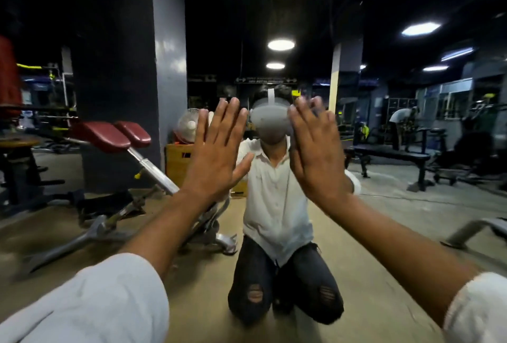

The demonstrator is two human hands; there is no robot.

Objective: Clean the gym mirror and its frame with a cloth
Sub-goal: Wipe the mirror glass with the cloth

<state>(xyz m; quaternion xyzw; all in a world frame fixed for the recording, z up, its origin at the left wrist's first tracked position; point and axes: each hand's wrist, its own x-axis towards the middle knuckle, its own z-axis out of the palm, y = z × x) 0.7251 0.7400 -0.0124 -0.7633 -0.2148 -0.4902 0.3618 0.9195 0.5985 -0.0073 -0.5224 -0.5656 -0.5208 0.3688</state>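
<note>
The gym mirror [384, 219] fills the whole view in front of me, and its frame is out of sight. My left hand [216, 150] is raised toward the glass with straight, spread fingers and holds nothing. Beside it, my right hand [315, 150] is raised the same way, flat and empty. Between my hands the mirror reflects a kneeling person in a white shirt and dark torn jeans [277, 205] wearing a headset. No cloth is visible.
The reflection shows an incline bench with red pads [115, 137] at left, a dark pillar [123, 68], a fan and wooden box [189, 128] behind, a flat bench [392, 156] at right, and another person [403, 117] far back.
</note>
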